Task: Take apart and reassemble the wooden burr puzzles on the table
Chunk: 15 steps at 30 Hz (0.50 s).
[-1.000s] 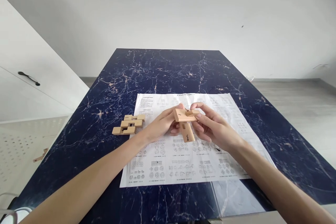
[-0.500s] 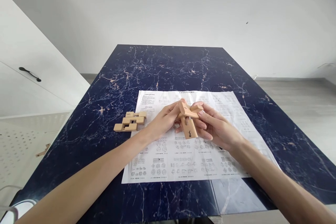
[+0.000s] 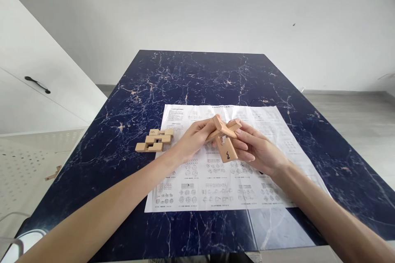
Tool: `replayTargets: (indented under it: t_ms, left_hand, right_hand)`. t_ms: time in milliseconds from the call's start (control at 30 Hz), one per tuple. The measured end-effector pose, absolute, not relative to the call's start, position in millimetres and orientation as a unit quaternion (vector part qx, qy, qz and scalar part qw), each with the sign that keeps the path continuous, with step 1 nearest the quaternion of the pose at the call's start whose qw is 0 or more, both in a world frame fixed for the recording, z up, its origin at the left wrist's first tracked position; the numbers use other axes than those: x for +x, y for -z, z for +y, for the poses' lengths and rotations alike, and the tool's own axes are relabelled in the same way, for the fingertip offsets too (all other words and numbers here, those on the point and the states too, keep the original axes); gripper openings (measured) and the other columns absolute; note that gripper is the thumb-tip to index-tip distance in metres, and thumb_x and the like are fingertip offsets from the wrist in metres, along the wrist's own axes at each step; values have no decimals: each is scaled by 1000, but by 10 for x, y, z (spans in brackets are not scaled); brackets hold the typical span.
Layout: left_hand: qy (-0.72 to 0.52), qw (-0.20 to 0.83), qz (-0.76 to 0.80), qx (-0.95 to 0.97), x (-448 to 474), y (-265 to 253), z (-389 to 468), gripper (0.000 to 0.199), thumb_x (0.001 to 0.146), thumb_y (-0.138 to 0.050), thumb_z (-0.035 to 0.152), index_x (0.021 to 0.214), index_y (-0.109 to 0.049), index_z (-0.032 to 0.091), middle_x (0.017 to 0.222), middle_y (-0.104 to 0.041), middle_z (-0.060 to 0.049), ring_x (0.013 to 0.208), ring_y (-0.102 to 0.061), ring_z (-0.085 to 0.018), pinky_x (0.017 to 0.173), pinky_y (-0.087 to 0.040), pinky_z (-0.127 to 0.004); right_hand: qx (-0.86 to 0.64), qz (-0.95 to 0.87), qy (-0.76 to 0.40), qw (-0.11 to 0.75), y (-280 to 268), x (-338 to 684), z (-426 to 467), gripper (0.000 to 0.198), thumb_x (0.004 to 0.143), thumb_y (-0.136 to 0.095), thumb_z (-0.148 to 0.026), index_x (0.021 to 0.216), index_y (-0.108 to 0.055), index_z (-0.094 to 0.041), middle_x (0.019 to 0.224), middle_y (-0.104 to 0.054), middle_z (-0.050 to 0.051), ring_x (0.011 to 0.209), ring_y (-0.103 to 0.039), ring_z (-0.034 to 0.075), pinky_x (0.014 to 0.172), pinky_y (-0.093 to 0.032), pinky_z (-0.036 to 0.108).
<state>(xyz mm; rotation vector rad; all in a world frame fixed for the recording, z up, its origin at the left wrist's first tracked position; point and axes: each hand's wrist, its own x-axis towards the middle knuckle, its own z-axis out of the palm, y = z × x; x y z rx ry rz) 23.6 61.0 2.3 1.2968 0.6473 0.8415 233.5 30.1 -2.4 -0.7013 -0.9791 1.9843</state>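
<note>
Between both hands, above a printed sheet, is a cluster of interlocking wooden puzzle pieces (image 3: 227, 150); the one hanging down bears a black mark like a 3. My left hand (image 3: 197, 136) is closed on the cluster's left side, thumb on top. On the right side, my right hand (image 3: 259, 146) pinches it with thumb and fingers, its lower fingers behind the hanging piece. Parts of the pieces are hidden by the fingers. To the left, several notched wooden pieces (image 3: 159, 139) lie side by side, partly on the sheet's edge.
The creased instruction sheet (image 3: 191, 199) with small diagrams lies on a dark blue marbled table (image 3: 197, 78). Another wooden piece (image 3: 53, 173) is beyond the table's left edge. A white cabinet (image 3: 37, 61) stands at left, and a pale wall rises behind.
The held cluster has tilted slightly, with the hanging piece's lower end swung a little to the right. Both hands keep their hold. The whole view has shifted slightly.
</note>
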Motion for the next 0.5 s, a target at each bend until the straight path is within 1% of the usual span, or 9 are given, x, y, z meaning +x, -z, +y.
replayTargets:
  t_ms: [167, 300, 500]
  left_hand:
    - [-387, 649, 285, 589, 243, -7, 607, 55, 101, -57, 67, 73, -50, 21, 70, -41, 3, 62, -36, -13, 60, -35, -28]
    - [-392, 653, 280, 584, 235, -1, 617, 48, 101, -61, 59, 75, -50, 20, 72, -42, 3, 63, -35, -12, 62, -37, -27]
    - [-390, 642, 284, 596, 213, -16, 609, 43, 103, -60, 53, 77, -48, 21, 71, -40, 4, 60, -32, -12, 58, -34, -27]
  right_hand:
    - [-283, -421, -763, 401, -11, 2321, 296, 18, 107, -67, -39, 105, -57, -25, 68, -45, -9, 48, -27, 5, 50, -27, 21]
    - [-282, -438, -756, 397, -28, 2317, 293, 18, 107, -67, -40, 106, -55, -26, 68, -45, -9, 49, -28, 6, 52, -25, 23]
    - [-292, -450, -745, 396, -22, 2307, 278, 19, 108, -65, -42, 108, -56, -25, 70, -45, -9, 49, -30, 6, 52, -23, 25]
